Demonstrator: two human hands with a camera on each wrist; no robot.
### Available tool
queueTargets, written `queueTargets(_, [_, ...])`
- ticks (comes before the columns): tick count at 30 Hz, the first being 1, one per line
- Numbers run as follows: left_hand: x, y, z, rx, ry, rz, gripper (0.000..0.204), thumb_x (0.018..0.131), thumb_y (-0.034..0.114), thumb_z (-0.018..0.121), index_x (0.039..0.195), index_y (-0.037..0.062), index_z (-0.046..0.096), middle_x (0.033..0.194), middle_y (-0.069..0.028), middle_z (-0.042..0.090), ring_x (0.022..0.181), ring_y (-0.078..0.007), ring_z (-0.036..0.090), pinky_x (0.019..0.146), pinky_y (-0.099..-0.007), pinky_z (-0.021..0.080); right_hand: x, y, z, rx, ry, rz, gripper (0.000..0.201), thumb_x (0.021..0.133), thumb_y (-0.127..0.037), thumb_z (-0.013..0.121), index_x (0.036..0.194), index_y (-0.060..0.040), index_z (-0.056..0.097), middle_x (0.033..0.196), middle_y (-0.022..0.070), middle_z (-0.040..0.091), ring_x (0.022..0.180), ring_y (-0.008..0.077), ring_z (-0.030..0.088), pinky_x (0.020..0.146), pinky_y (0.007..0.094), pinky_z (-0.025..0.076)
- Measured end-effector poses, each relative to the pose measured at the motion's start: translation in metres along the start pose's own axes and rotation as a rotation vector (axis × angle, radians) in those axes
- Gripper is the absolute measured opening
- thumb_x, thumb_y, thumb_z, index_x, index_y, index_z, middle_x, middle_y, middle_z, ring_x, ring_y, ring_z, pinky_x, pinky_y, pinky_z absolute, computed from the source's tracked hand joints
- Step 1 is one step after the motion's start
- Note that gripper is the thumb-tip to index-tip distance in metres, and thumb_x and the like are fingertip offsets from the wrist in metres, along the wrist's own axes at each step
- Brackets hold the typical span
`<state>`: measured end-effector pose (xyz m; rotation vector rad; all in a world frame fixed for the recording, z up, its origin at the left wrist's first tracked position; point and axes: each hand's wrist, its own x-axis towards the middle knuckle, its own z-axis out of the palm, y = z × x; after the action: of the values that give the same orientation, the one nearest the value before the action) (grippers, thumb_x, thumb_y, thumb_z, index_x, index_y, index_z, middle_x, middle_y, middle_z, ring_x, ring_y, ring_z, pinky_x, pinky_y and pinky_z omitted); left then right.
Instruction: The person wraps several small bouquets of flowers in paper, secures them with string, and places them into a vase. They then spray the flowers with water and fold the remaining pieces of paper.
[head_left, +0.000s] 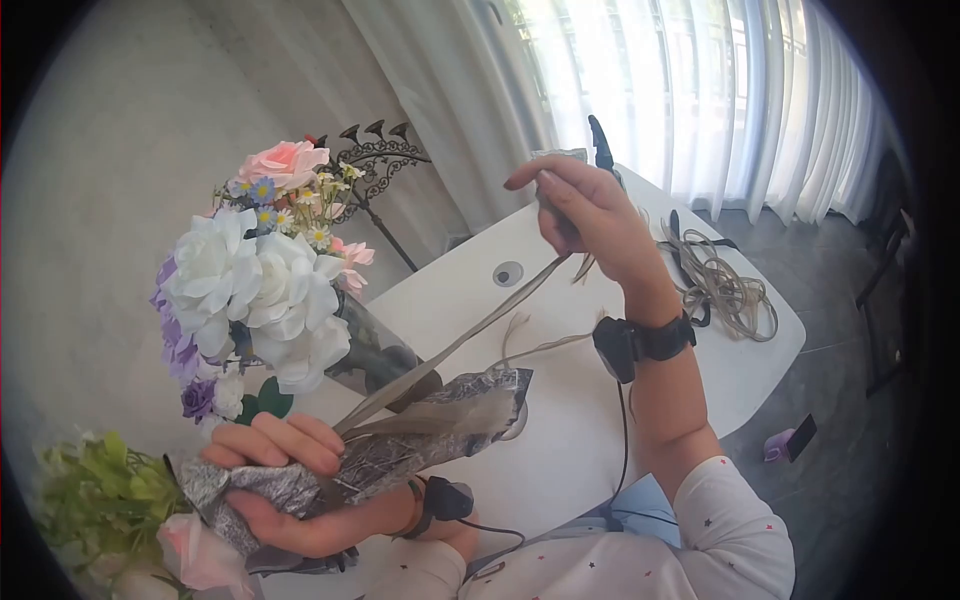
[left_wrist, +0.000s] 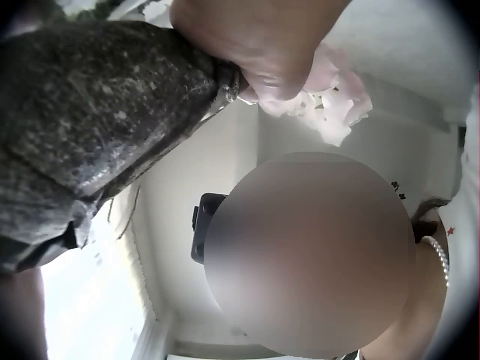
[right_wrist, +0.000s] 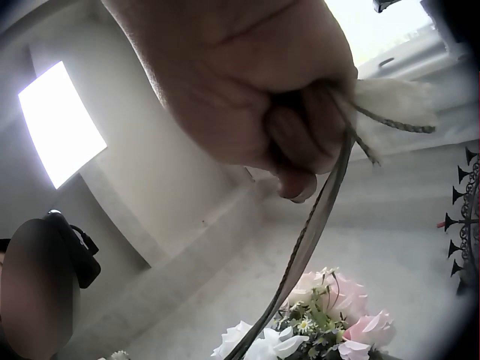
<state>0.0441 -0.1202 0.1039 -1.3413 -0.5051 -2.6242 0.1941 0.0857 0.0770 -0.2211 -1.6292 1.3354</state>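
Our left hand (head_left: 325,528) is gripping the grey patterned wrapping (head_left: 400,468). Our right hand (head_left: 603,228) holds one ribbon (head_left: 500,311) with curled fingers.

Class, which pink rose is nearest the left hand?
The pale pink, broad-petalled rose beside the leafy green foliage; the other pink roses sit farther off, alongside the large white roses.

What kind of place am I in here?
Probably a room at home, or perhaps a small studio: sheer curtains hang at a bright window, artificial-looking flowers stand beside a white table, and the floor looks tiled.
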Motion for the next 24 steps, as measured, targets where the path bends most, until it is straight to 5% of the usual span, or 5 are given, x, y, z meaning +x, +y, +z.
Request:
queueTargets(7, [-0.006, -0.005, 0.011, 0.158, -0.017, -0.138, 0.026, 0.092, 0.026, 0.039, 0.088, 0.0005, 0.039, 0.076, -0.0064, 0.038, 0.052, -0.0095, 0.038, 0.045, -0.0216, 0.03, -0.011, -0.02, 0.002, -0.063, 0.152, -0.101, 0.03, 0.099, -0.025, 0.044, 0.102, -0.0001, 0.06, 0.054, -0.0043, 0.042, 0.047, 0.0039, 0.038, 0.045, 0.0195, 0.03])
queueTargets(11, [-0.011, -0.013, 0.01, 0.088, -0.159, -0.195, 0.026, 0.091, 0.027, 0.041, 0.086, 0.0018, 0.036, 0.074, -0.0059, 0.035, 0.047, -0.011, 0.04, 0.041, -0.023, 0.034, -0.024, -0.027, 0.023, -0.133, -0.261, -0.14, 0.031, 0.092, -0.026, 0.058, 0.113, -0.0027, 0.059, 0.064, -0.0026, 0.044, 0.058, 0.0057, 0.043, 0.051, 0.0223, 0.034])
queueTargets(13, [-0.014, -0.018, 0.009, 0.008, -0.139, -0.224, 0.027, 0.088, 0.028, 0.044, 0.085, 0.0025, 0.035, 0.072, -0.0067, 0.034, 0.043, -0.013, 0.039, 0.038, -0.0242, 0.034, -0.03, -0.033, 0.04, -0.265, -0.483, -0.124, 0.029, 0.089, -0.023, 0.061, 0.108, -0.0019, 0.06, 0.064, 0.0038, 0.048, 0.06, 0.0145, 0.05, 0.055, 0.0291, 0.039])
queueTargets(16, [-0.012, -0.023, 0.0, -0.111, -0.485, -0.376, 0.028, 0.085, 0.025, 0.048, 0.087, 0.0012, 0.034, 0.072, -0.0099, 0.037, 0.041, -0.0168, 0.04, 0.036, -0.0261, 0.036, -0.034, -0.012, 0.067, -0.071, -0.747, -0.307, 0.016, 0.088, -0.016, 0.059, 0.089, 0.0, 0.057, 0.073, 0.0148, 0.056, 0.067, 0.0327, 0.053, 0.062, 0.0389, 0.042])
queueTargets(24, [-0.012, -0.019, 0.008, -0.033, -0.376, -0.312, 0.029, 0.084, 0.025, 0.049, 0.088, 0.001, 0.034, 0.073, -0.0107, 0.039, 0.045, -0.0197, 0.045, 0.043, -0.0325, 0.044, -0.036, -0.035, 0.054, -0.317, -0.581, -0.226, 0.009, 0.085, -0.008, 0.057, 0.083, -0.0007, 0.053, 0.072, 0.01, 0.053, 0.066, 0.0293, 0.055, 0.06, 0.0352, 0.042])
